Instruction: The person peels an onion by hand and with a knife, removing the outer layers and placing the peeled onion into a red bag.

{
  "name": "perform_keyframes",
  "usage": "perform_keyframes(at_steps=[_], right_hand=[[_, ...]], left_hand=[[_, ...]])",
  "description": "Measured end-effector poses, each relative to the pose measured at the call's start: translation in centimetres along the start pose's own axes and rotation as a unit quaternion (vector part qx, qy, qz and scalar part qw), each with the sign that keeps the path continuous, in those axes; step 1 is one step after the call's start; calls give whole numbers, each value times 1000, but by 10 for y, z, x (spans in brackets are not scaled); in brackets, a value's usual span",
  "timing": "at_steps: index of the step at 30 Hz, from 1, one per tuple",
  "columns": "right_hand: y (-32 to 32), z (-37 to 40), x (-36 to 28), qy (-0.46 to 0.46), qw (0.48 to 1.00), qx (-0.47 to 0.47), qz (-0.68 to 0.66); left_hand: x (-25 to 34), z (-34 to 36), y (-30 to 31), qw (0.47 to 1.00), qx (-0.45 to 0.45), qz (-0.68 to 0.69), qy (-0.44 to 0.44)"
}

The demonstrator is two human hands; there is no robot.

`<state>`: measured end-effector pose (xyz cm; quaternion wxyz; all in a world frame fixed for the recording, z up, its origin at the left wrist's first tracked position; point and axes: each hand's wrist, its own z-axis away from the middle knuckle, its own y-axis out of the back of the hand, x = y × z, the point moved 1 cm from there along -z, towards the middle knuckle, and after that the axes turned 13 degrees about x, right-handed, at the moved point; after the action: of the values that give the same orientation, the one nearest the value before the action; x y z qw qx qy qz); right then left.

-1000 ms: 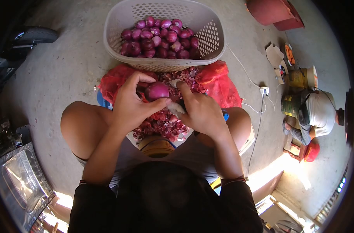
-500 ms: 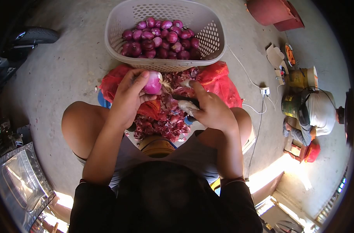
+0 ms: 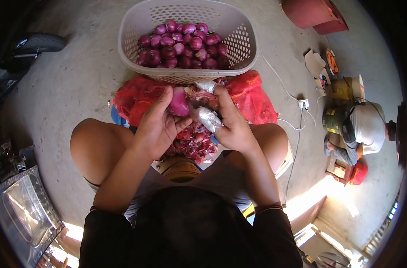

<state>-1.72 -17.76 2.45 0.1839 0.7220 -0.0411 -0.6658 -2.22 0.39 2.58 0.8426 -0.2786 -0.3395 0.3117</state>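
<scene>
A purple onion is held between the thumb and fingers of my left hand. My right hand is closed on a dark knife at the onion's right end, where dry skin hangs. Silvery wrapping covers the thumb and a fingertip of my right hand. Much of the blade is hidden by the skins and fingers. Beneath my hands is a heap of red onion skins. Beyond them, a grey perforated basket holds several purple onions.
Red mesh sacks lie on both sides of the skins. A yellow bucket stands between my knees. At right are a white cable with a socket, a seated person and more buckets. A wheel shows at upper left.
My right hand has moved left and slightly up, bringing the knife against the onion. The left hand has opened its lower fingers more and shifted slightly right with the onion.
</scene>
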Motion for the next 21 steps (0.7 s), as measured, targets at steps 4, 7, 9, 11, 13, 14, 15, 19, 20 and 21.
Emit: perform_keyframes(at_steps=[4, 7, 9, 11, 13, 14, 15, 19, 20, 21], right_hand=[[-2, -4, -11, 34, 998, -7, -57], [-3, -3, -15, 45, 995, -12, -86], [1, -3, -14, 68, 995, -18, -70], [2, -2, -13, 61, 995, -22, -81], [3, -2, -13, 52, 992, -25, -113], [3, -3, -13, 47, 989, -25, -140], [2, -4, -13, 42, 985, -25, -168], [13, -1, -24, -102, 955, 9, -277], [25, -1, -28, -104, 982, -23, -158], [28, -1, -28, -83, 996, -25, -33]], left_hand=[[-1, 5, -3, 1000, -4, 14, 19], [-1, 7, -2, 999, -23, 10, 38], [-3, 7, 3, 998, -47, -10, 45], [-3, 9, 1, 998, -40, 1, 40], [-4, 10, -2, 998, -44, 12, 37], [-3, 9, -3, 998, -52, 16, 37], [-1, 10, -4, 997, -60, 20, 36], [4, 9, -6, 999, -26, 21, 15], [5, 9, -6, 1000, -14, 6, 10], [5, 9, -5, 1000, 0, -9, 4]])
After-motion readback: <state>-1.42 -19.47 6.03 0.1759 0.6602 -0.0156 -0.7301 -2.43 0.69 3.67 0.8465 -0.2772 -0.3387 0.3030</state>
